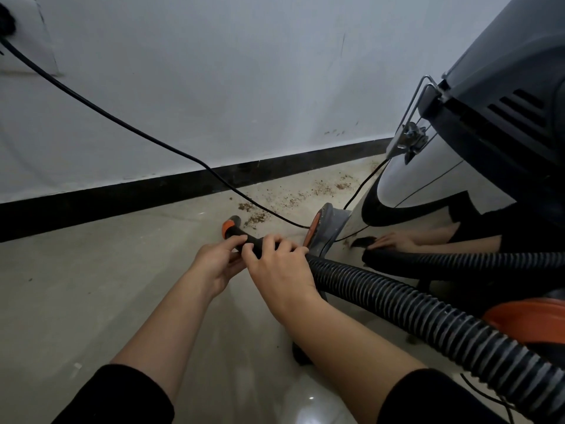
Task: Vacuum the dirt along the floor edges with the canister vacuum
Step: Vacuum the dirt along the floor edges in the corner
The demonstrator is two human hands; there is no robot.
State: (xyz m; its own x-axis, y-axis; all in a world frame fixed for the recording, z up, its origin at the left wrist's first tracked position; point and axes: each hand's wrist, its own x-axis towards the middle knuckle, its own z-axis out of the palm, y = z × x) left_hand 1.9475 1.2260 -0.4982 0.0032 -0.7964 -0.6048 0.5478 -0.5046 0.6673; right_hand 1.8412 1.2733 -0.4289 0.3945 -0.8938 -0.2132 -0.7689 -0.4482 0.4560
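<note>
Black nozzle (230, 229) gripped by left hand (214, 264) and right hand (278, 267), short of dirt (255, 218). Cord (153, 138) laid across dirt: could be snagged by nozzle, plug (6, 21) pulled.

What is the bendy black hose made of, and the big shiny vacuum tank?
The hose looks like flexible plastic or rubber: matte black, with ridges all along it. The vacuum tank looks like polished metal, probably steel: its curved surface gives mirror-like reflections.
</note>
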